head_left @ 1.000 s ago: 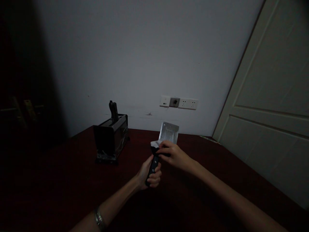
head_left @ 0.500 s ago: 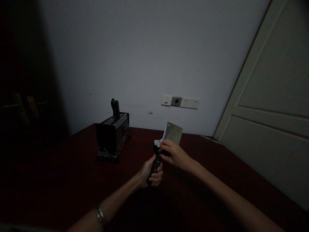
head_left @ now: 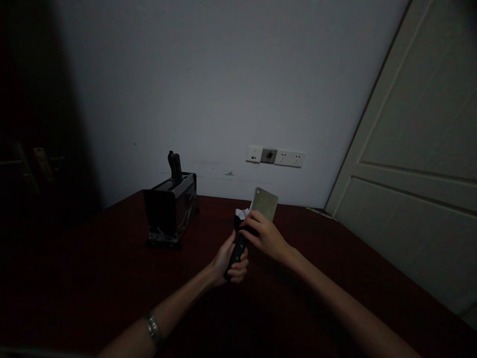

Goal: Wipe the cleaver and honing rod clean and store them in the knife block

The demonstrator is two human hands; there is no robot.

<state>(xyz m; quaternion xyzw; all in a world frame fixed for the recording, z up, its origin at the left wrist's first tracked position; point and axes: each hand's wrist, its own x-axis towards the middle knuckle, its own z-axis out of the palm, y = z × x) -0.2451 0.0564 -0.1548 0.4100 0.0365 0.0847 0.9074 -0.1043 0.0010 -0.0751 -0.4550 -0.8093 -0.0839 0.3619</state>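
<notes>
I hold a cleaver upright over the dark red table. My left hand is wrapped round its black handle. My right hand pinches a crumpled white cloth or tissue against the base of the wide steel blade, which points up and away from me. A bracelet sits on my left wrist.
A black knife block with one dark handle sticking out stands on the table at the left, near the wall. A row of wall sockets lies behind. A pale door fills the right side. The left side is in deep shadow.
The blade has turned from broadside toward a narrower angle, and the white cloth has slid down toward the blade's base. Both hands keep their grip.
</notes>
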